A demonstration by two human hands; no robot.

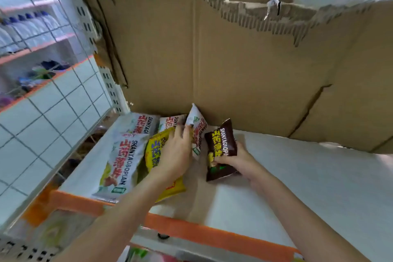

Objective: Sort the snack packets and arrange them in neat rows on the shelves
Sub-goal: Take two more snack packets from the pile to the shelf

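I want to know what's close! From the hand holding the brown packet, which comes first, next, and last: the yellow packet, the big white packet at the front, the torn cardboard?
Measured from the right hand in the head view:
1. Yellow packet, to its left, under the left hand.
2. Big white packet, farther left at the shelf's front edge.
3. Torn cardboard top edge, high behind the shelf.

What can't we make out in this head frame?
- Yellow packet: middle covered by the left hand.
- Brown packet: lower print hidden under the right hand fingers.
- White packet at the cardboard: label motion-blurred.
- Bottles, far left: blurred, behind wire grid.
- Lower shelf contents: cut off by the bottom edge.
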